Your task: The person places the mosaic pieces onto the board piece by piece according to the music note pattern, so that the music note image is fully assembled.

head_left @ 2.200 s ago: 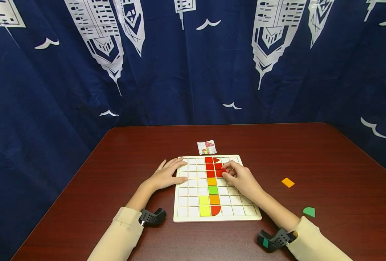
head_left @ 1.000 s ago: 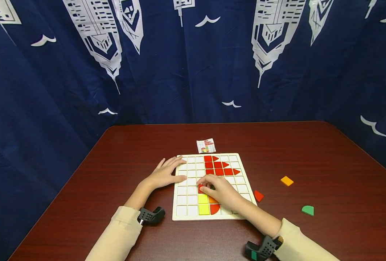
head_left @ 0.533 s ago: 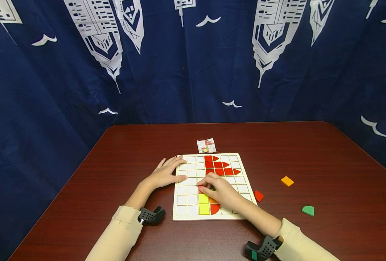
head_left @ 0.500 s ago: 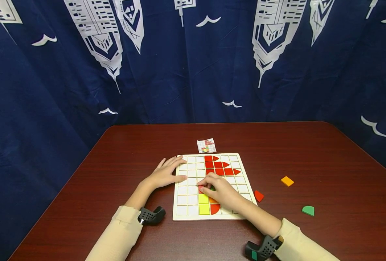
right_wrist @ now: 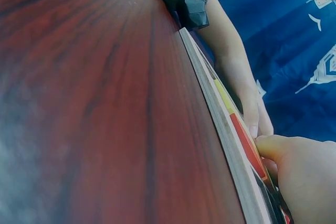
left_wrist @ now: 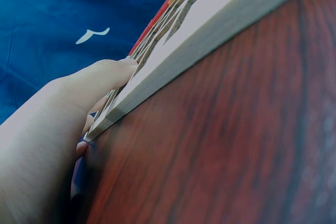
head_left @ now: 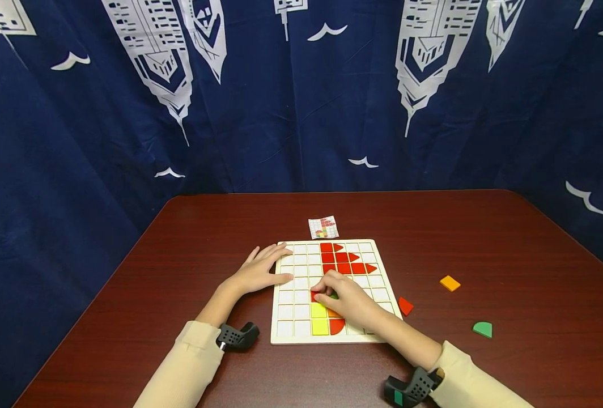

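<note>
A white gridded puzzle board (head_left: 292, 312) lies flat on the table, with coloured tiles in its cells. My left hand (head_left: 254, 276) rests on its left edge, fingers and thumb extended; in the left wrist view the thumb (left_wrist: 107, 74) touches the board's top. My right hand (head_left: 351, 298) is over the lower middle, thumb and curled index finger pinching a small red tile (head_left: 314, 296). That tile sits just above a yellow tile (head_left: 318, 310), its shape mostly hidden. Part of a green tile (head_left: 334, 295) shows beneath the right fingers. Red arrow-like rows (head_left: 343, 258) fill upper cells.
A small printed pattern card (head_left: 324, 227) lies behind the board. Right of it on the table (head_left: 230, 226) are a red wedge tile (head_left: 406, 306), an orange square tile (head_left: 450, 283) and a green quarter-round tile (head_left: 482, 329). A dark blue printed curtain (head_left: 301, 124) hangs behind.
Since the oldest frame, my right hand has moved from the red rows down and left to the red tile. Red triangles now show at the row ends. My left hand has stayed put.
</note>
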The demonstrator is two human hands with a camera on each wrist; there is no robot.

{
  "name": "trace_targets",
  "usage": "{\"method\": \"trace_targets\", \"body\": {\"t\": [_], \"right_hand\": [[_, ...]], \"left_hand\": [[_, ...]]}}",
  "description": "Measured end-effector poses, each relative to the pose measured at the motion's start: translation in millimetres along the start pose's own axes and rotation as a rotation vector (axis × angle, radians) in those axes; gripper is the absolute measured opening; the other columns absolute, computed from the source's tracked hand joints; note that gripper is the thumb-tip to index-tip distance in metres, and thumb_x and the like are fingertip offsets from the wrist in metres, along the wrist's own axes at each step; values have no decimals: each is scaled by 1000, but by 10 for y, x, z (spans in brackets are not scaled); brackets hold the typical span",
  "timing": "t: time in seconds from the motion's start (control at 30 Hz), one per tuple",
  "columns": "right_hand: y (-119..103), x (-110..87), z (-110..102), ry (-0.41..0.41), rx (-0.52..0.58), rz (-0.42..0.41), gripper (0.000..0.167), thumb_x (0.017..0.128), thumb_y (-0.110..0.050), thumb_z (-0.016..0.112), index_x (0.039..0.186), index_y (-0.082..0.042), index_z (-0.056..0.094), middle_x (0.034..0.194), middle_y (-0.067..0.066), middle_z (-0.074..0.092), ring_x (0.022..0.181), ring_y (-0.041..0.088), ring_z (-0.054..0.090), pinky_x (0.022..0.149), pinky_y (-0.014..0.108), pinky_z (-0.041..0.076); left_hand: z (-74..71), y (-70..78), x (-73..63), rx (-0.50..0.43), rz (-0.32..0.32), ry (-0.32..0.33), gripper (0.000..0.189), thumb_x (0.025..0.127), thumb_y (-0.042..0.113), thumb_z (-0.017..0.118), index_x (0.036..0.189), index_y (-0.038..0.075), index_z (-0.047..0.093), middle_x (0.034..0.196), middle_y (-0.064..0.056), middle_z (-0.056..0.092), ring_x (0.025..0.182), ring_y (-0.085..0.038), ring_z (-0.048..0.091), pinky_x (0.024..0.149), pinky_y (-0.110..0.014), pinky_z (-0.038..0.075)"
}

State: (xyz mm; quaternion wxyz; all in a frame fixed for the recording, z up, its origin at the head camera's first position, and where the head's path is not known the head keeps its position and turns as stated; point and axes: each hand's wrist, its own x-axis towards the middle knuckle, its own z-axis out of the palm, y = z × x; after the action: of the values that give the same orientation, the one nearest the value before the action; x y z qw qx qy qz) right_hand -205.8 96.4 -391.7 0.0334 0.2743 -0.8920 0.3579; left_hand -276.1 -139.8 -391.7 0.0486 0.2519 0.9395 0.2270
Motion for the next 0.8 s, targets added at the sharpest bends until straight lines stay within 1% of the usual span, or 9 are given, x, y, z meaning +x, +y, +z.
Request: {"method": "trace_targets", "body": {"t": [0.17,0.37,0.53,0.8], "right_hand": [[9,-13,-14,10,0,-19,5,85,-20,63,90,-19,64,81,-12,52,73,1,47,66,16,42],[25,-33,-18,6,-5,-43,10,86,-18,62,95,-21,65,85,-13,55,76,1,48,69,17,44],[17,-59,-29,21,-16,-50,11,86,-15,61,94,-22,65,88,-13,56,79,1,50,73,19,45],[21,-164,-71,36,-15,-85,12,88,-14,58,93,-23,64,94,-15,58,82,0,50,75,19,46]], "left_hand": [[-3,3,3,-2,2,-4,63,83,55,52,137,27,36,152,2,19,142,-18,11,114,-47,-5],[0,0,-1,-5,6,-3,63,84,55,52,137,26,36,152,2,20,142,-18,11,114,-48,-5],[-6,4,-6,-12,4,4,62,84,54,53,137,26,37,152,1,21,142,-18,11,114,-48,-5],[0,3,-5,-5,10,5,62,83,55,53,136,26,37,152,1,20,142,-18,12,114,-49,-4]]}}
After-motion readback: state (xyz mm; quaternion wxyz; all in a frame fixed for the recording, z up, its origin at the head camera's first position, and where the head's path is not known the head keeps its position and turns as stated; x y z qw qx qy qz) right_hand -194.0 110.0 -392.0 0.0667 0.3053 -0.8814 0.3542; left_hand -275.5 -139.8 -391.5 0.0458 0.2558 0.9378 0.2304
